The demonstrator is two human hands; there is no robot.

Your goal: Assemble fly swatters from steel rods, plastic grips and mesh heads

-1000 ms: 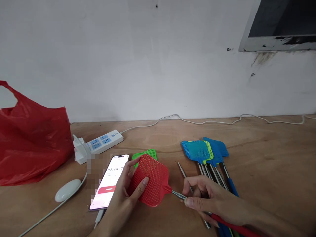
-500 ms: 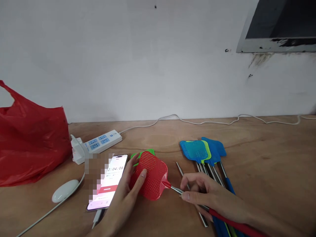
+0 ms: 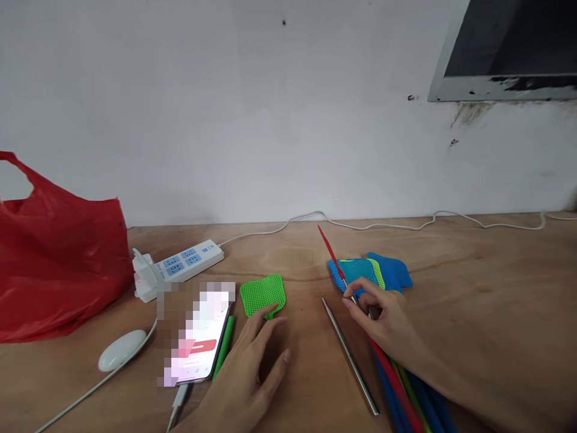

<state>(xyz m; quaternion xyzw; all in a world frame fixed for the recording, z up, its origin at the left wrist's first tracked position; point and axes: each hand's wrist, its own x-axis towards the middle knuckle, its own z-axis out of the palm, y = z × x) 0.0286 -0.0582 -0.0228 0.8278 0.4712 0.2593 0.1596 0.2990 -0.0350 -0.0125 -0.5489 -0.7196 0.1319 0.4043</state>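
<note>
My right hand [image 3: 376, 316] pinches the metal shaft of a red fly swatter [image 3: 332, 252], whose head is seen edge-on above the fingers. The swatter's red handle runs down toward the bottom edge. Beneath it lies a pile of blue and yellow-green fly swatters [image 3: 390, 270], their shafts partly hidden by my right hand. My left hand [image 3: 256, 361] is open, its fingertips at the lower edge of a green mesh fly-swatter head [image 3: 264, 294]; I cannot tell whether they touch it. A loose metal rod [image 3: 349, 355] rests between my hands. A green handle [image 3: 224, 346] lies left of my left hand.
A lit phone [image 3: 211, 337] with a charging cable lies at the left, partly pixelated. Behind it are a white power strip [image 3: 193, 261] and a white mouse-shaped object [image 3: 121, 350]. A red plastic bag [image 3: 63, 264] stands far left. A thin cable [image 3: 378, 226] runs along the wall.
The red swatter has moved right and over the pile, its head turned from flat to edge-on. My left hand has let go of its head and lowered, exposing the green one.
</note>
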